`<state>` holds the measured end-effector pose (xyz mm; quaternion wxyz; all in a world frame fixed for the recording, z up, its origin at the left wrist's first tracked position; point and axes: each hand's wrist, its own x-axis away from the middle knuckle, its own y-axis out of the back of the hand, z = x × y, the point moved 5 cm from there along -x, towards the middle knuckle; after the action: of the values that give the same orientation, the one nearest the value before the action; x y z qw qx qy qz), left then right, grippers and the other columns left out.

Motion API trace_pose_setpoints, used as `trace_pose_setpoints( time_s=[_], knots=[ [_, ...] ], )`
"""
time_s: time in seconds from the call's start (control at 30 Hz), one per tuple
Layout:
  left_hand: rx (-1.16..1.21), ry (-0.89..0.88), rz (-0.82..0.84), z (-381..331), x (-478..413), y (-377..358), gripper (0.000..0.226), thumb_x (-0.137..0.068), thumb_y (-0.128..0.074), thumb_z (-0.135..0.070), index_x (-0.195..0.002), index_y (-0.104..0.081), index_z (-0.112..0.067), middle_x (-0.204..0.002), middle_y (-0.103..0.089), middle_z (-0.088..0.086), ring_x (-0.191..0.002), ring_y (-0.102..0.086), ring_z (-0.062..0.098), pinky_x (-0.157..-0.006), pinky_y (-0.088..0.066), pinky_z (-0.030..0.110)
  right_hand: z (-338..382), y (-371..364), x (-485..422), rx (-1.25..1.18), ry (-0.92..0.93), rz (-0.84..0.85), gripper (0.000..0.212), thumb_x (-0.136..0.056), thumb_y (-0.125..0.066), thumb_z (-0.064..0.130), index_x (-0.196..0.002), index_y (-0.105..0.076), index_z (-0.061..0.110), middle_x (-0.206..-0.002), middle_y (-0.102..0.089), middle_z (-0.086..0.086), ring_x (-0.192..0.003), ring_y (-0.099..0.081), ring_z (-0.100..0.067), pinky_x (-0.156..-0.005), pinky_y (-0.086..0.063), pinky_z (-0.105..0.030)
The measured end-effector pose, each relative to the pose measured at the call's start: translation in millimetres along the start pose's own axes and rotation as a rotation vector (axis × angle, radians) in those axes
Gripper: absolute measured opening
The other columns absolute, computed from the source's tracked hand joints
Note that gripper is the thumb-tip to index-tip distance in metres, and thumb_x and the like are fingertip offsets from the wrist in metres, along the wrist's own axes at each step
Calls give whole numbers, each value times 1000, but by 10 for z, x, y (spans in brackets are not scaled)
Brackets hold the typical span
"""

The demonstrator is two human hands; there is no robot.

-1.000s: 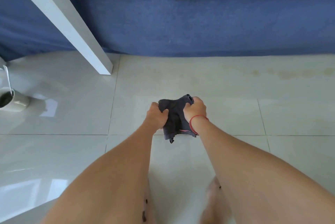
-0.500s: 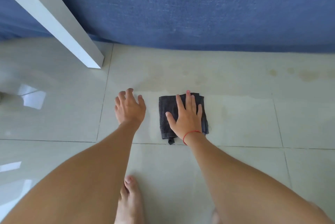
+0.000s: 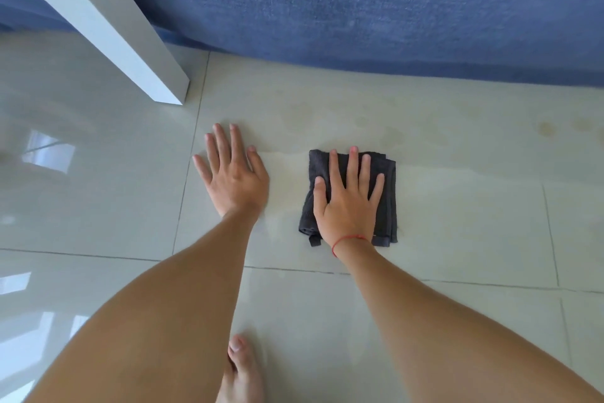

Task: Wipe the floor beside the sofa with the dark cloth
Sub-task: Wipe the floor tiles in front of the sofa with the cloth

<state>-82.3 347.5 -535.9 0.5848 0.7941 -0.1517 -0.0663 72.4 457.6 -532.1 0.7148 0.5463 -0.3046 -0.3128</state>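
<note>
a person crouches over a pale tiled floor (image 3: 457,206) at the foot of a blue sofa (image 3: 359,10), the right hand (image 3: 348,203) spread flat, fingers wide, on top of a folded dark cloth (image 3: 389,200). the hand grips nothing; it presses the cloth down onto the tile, palm covering most of the fold, a red string around the wrist. the cloth lies near the sofa's base, apart from it, with a strip of bare tile between them. the left hand (image 3: 233,177) is also open and flat, fingers splayed, planted on the floor just beside the cloth and not touching it, apparently as a brace. a white table leg (image 3: 130,43) slants down to the floor at upper left, and a bare foot (image 3: 242,370) shows at the bottom edge. faint yellowish blotches (image 3: 549,128) mark the tile between cloth and sofa and off to the right. the step in hand looks like the start of the wipe itself: cloth placed, weight on it, no stroke visible. the next move likely calls for sliding the cloth under steady downward pressure toward the stained strip along the sofa, keeping the fold from bunching, while the left hand carries the body's weight.
</note>
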Motion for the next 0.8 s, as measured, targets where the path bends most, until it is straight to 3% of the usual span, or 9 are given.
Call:
trace_pose_setpoints(
  time_s=[0.27,0.4,0.57,0.67,0.73,0.8],
  knots=[
    [52,-7,-25,3,2,-10,53,-102,-20,-31,-154,-23,-24,-163,-13,0,-152,-5,19,-122,2,46,353,-45,-424,-26,-24,6,52,-99,-26,43,-150,-22,30,-161,-9,-7,-149,-3,-28,-118,1,-54],
    [54,-4,-39,-13,7,19,51,-102,-24,-31,-153,-28,-24,-162,-18,0,-151,-10,19,-122,-1,43,449,-40,-407,-1,154,34,52,-97,-24,43,-147,-31,28,-159,-20,-5,-148,-14,-29,-117,-5,-54],
    [25,-72,-38,44,-220,204,50,-98,-36,-32,-146,-43,-21,-150,-41,9,-137,-36,30,-109,-25,44,239,-4,-226,10,371,127,52,-98,-21,40,-146,-33,25,-159,-23,1,-148,-17,-24,-119,-5,-46],
    [-24,-29,25,134,-373,218,54,-100,-30,-39,-152,-27,-30,-163,-15,4,-150,-11,25,-118,-5,50,64,42,-312,13,363,126,55,-97,-16,40,-148,-30,24,-159,-22,4,-148,-15,-22,-119,-4,-43],
    [-67,10,78,204,-374,136,57,-99,-22,-45,-154,-17,-33,-164,-1,-1,-151,4,21,-119,7,53,28,64,-484,-9,212,67,55,-97,-17,41,-147,-33,23,-158,-25,2,-148,-17,-22,-119,-8,-45],
    [-71,6,75,246,-345,86,57,-99,-19,-47,-155,-15,-34,-164,-1,-1,-151,4,20,-119,8,53,80,56,-662,-38,26,18,52,-100,-22,40,-148,-31,23,-159,-22,1,-148,-13,-22,-119,-5,-47]
  ],
)
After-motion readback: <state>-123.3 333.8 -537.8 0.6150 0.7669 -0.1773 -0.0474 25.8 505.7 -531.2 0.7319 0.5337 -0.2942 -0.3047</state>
